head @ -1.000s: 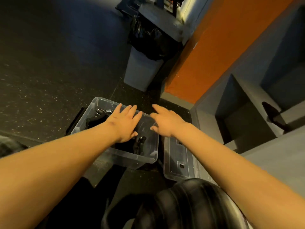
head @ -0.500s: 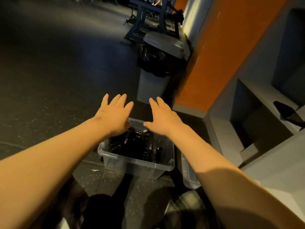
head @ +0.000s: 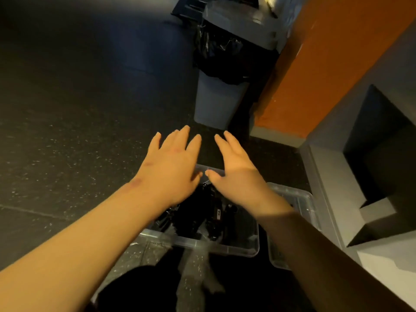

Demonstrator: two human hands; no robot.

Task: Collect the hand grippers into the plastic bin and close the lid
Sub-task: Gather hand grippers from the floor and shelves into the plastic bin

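Observation:
A clear plastic bin (head: 225,247) stands on the dark floor below me, with no lid on it. Several black hand grippers (head: 202,215) lie piled inside. The clear lid (head: 304,203) lies on the floor just right of the bin, partly hidden by my right forearm. My left hand (head: 171,163) and my right hand (head: 236,167) are stretched out side by side above the bin's far edge, palms down, fingers straight and spread. Neither hand holds anything.
A grey trash can (head: 218,100) with a black liner stands on the floor beyond the bin. An orange wall (head: 326,64) rises at the right, with grey shelf cubbies (head: 371,154) beside the lid. Dark speckled floor (head: 67,131) spreads to the left.
Both hands have risen from just over the bin's contents and reach further forward with straight fingers. My view has tilted up and back, so the bin sits lower in the frame.

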